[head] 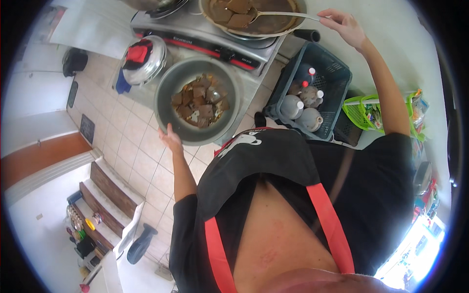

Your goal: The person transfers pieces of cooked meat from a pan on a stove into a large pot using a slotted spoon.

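My right hand (344, 28) grips the end of a long, pale metal ladle or serving spoon (285, 14). Its bowl rests among dark brown square slabs (240, 21) in brown liquid inside a wide pan (253, 34) on the stove. At the near-left rim of a deep grey pot (161, 91), my left hand (171, 140) has its thumb against the edge and its other fingers by the outer wall. Similar brown pieces (199, 100), mixed with small pale and orange bits, lie at the bottom of this pot.
The gas stove (198, 42) stands behind the pot, its knob (227, 54) facing me. A lidded metal pot (146, 67) topped with red and black cloth is to the left. A dark plastic crate (329, 69) with several capped bottles sits at right, near green baskets (361, 113).
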`<state>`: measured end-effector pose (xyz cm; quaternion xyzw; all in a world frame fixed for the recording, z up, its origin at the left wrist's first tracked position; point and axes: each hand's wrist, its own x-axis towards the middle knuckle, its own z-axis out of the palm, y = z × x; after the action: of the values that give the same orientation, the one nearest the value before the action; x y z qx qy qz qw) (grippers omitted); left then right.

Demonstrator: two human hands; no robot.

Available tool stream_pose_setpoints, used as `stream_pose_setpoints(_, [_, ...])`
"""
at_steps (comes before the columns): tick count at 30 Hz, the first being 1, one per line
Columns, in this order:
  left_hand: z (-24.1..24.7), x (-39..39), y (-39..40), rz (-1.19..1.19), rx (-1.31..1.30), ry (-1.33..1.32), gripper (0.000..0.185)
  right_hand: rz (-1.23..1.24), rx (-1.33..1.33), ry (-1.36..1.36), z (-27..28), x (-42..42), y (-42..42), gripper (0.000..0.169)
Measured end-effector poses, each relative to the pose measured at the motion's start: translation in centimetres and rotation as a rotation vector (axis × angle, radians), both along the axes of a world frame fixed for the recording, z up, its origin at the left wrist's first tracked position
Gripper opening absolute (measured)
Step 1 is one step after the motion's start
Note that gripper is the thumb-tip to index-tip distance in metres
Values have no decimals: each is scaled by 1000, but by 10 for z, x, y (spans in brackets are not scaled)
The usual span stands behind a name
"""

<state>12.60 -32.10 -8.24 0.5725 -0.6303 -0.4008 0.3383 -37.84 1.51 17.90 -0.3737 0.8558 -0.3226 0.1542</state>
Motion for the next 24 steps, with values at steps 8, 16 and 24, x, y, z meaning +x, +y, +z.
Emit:
stream_pose_setpoints(8, [-4, 11, -7, -35, 74, 47, 43, 11, 170, 159, -60, 163, -66, 28])
stream_pose_setpoints(16, [-10, 15, -9, -46, 120, 72, 49, 182, 80, 731, -109, 224, -115, 18])
stream_pose_setpoints(24, [-1, 12, -6, -114, 145, 237, 51, 60, 68, 528, -65, 214, -94, 16])
